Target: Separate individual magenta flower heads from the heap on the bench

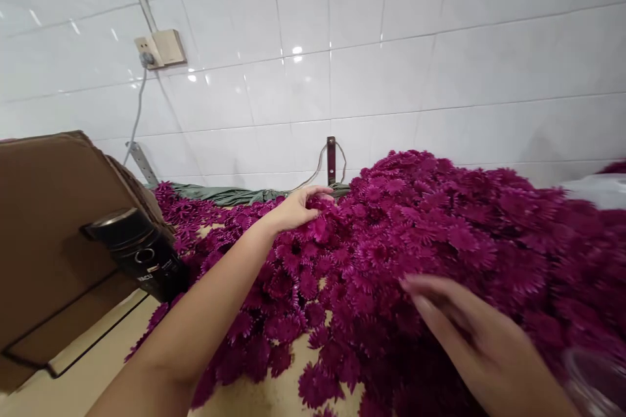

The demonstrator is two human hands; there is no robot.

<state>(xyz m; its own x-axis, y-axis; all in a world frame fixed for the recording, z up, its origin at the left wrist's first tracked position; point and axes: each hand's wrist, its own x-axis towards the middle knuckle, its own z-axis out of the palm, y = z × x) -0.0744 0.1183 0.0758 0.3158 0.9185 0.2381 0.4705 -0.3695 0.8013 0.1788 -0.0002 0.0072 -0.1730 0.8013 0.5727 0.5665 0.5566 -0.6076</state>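
Observation:
A large heap of purple-magenta artificial flower heads [440, 228] covers much of the tabletop. My left hand [296, 210] reaches to the far side of the pile, its thumb and fingers apart and bent over some blossoms; the fingertips are partly hidden among petals. Nearer to me on the right, my right hand [474, 332] hovers at the front of the mound. Its thumb and forefinger are spread slightly, the tips close to the petals, and no flower shows between them. The other fingers of that hand are mostly hidden.
At left stands a brown cardboard box [49, 228], with a black bottle [139, 251] leaning beside it. Green cloth [220, 194] lies along the white tiled wall. A metal bracket [331, 159] and a socket [159, 50] are on the wall. A clear plastic container [594, 371] sits lower right.

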